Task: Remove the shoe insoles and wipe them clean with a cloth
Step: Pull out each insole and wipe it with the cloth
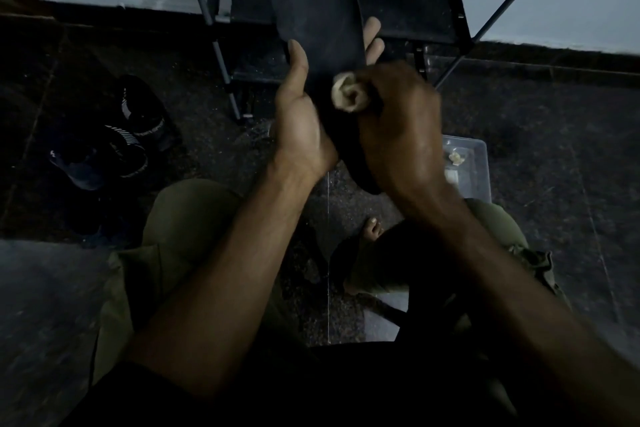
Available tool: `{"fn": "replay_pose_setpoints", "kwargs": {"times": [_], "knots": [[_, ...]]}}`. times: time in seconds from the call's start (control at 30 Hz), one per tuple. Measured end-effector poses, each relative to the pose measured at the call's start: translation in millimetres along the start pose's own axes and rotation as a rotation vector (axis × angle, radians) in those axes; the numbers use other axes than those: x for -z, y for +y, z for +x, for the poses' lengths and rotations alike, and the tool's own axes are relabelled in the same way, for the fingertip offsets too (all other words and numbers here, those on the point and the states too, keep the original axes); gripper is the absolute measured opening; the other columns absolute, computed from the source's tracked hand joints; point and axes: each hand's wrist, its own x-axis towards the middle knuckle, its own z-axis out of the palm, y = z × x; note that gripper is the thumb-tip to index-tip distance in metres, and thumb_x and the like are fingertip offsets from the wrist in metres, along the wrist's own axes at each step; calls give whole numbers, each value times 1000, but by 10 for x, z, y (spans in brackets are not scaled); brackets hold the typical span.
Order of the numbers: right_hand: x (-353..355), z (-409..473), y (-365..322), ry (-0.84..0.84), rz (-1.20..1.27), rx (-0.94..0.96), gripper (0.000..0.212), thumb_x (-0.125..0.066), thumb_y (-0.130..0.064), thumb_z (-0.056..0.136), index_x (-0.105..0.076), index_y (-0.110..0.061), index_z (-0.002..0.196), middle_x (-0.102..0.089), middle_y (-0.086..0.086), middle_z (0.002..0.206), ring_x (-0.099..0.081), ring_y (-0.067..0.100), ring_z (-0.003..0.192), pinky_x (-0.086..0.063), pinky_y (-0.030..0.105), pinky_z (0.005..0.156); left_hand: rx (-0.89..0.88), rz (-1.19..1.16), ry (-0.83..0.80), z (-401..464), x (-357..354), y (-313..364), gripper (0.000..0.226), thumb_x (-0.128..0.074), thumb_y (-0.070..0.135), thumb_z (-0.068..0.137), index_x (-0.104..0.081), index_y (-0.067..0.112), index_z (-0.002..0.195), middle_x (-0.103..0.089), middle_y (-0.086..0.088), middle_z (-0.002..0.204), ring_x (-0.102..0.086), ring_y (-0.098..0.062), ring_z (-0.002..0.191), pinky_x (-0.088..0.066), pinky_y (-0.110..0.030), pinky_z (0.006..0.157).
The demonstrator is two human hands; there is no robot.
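A long black insole (317, 7) stands upright in front of me. My left hand (301, 118) grips it around the middle, thumb on its near face and fingertips showing past its right edge. My right hand (398, 128) is closed on a bunched beige cloth (348, 94), which presses against the insole's lower right part. The right hand is blurred and hides the insole's lower end. A pair of dark shoes (114, 139) with white stripes lies on the floor at the left.
A black metal shoe rack (408, 7) stands against the pale wall behind the insole. A clear plastic box (474, 163) with small light scraps sits on the dark speckled floor at the right. My knees in olive trousers and a bare foot are below.
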Motion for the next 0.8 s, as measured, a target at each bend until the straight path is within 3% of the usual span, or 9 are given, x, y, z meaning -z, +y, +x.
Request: {"fn": "replay_pose_setpoints", "kwargs": {"times": [0.13, 0.2, 0.3, 0.43, 0.57, 0.67, 0.73, 0.8], "knots": [[42, 162, 110, 105, -50, -71, 16, -55, -7, 90, -70, -7, 93, -68, 9, 91, -61, 18, 79, -46, 25, 67, 42, -39, -27, -16, -45, -36, 76, -11, 57, 101, -39, 0, 143, -28, -13, 155, -36, -26, 139, -27, -43, 118], [-17, 41, -11, 44, -11, -13, 19, -53, -8, 87, -71, -6, 93, -67, 11, 89, -60, 17, 78, -44, 20, 67, 44, -31, -17, -8, 7, -25, 77, -8, 58, 100, -28, 1, 148, -25, -9, 158, -32, -22, 142, -31, -38, 116], [-85, -119, -150, -77, 60, 66, 18, -58, -2, 83, -70, -3, 95, -66, 11, 90, -56, 13, 79, -34, 8, 65, 11, 46, -40, -12, 60, -4, 77, -1, 56, 100, -18, 0, 152, -19, -8, 161, -22, -20, 147, -23, -34, 119], [-28, 93, 86, 39, -4, 6, 23, -50, -18, 90, -70, -6, 91, -66, 10, 87, -52, 11, 72, -32, 16, 60, 66, -67, -8, -15, -12, -45, 77, -11, 59, 100, -27, 2, 149, -31, -11, 156, -44, -22, 134, -40, -37, 109], [-21, 178, 228, 67, -60, -60, 13, -57, -8, 92, -69, -4, 89, -66, 10, 86, -52, 11, 72, -30, 16, 60, 60, -20, 31, 11, 17, -101, 72, -17, 57, 101, -36, 3, 145, -48, -14, 143, -50, -26, 129, -39, -42, 110], [22, 156, 225, 60, 172, -193, 8, -67, -14, 88, -70, -8, 92, -68, 2, 86, -61, 9, 75, -46, 16, 65, 83, -61, 1, 23, 43, -87, 74, -15, 57, 101, -35, 1, 145, -47, -14, 144, -44, -26, 135, -31, -42, 116], [53, 129, 257, 32, 422, -366, 9, -69, -12, 86, -69, -11, 95, -70, 0, 86, -66, 12, 80, -56, 33, 74, 80, -60, -3, 39, 65, -78, 76, -14, 57, 101, -26, 0, 150, -30, -15, 155, -32, -27, 143, -23, -43, 119], [109, 68, 298, 1, 611, -497, 12, -67, -13, 87, -67, -11, 99, -71, 6, 93, -68, 18, 87, -57, 42, 80, 64, -19, 22, 55, 78, -69, 76, -12, 57, 102, -26, 0, 150, -28, -14, 157, -31, -26, 142, -22, -42, 120]]}}
